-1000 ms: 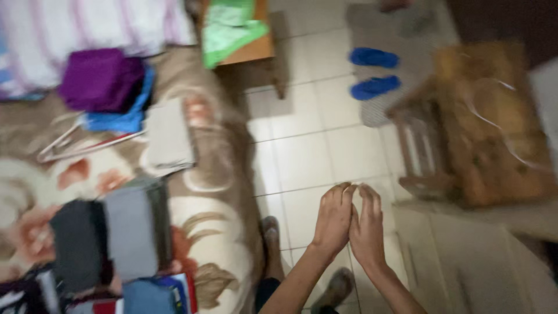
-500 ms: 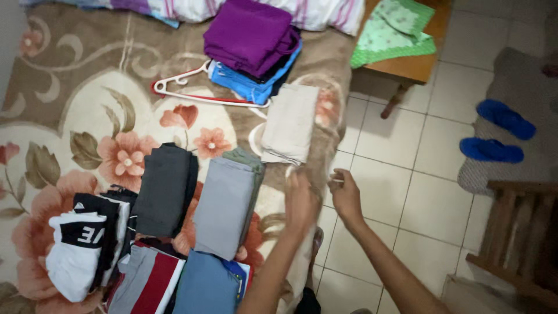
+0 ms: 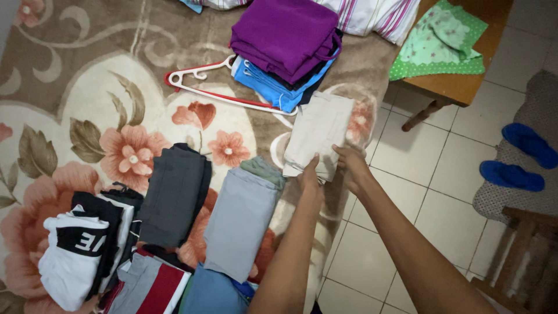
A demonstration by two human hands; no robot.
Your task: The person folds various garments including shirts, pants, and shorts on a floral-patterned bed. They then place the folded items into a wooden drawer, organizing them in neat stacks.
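Observation:
A folded beige garment (image 3: 318,134) lies on the floral blanket (image 3: 104,116) near its right edge. My left hand (image 3: 310,176) grips the garment's near edge, fingers curled onto the cloth. My right hand (image 3: 350,164) holds the same edge at its right corner. To the left of my hands lie a folded light grey garment (image 3: 241,221) and a folded dark grey one (image 3: 174,195). Beyond the beige garment sits a purple folded pile (image 3: 285,32) on top of blue clothes (image 3: 264,84).
A red and white hanger (image 3: 215,93) lies by the blue clothes. More folded clothes, black-and-white (image 3: 78,250) and red-striped (image 3: 154,285), sit at the lower left. A wooden stool with green cloth (image 3: 442,46) stands upper right. Blue slippers (image 3: 517,160) rest on a mat on the tiled floor.
The view has swung from the tiled floor back over the blanket. Both hands, held together in the air a second ago, reached forward and took hold of the beige garment's near edge.

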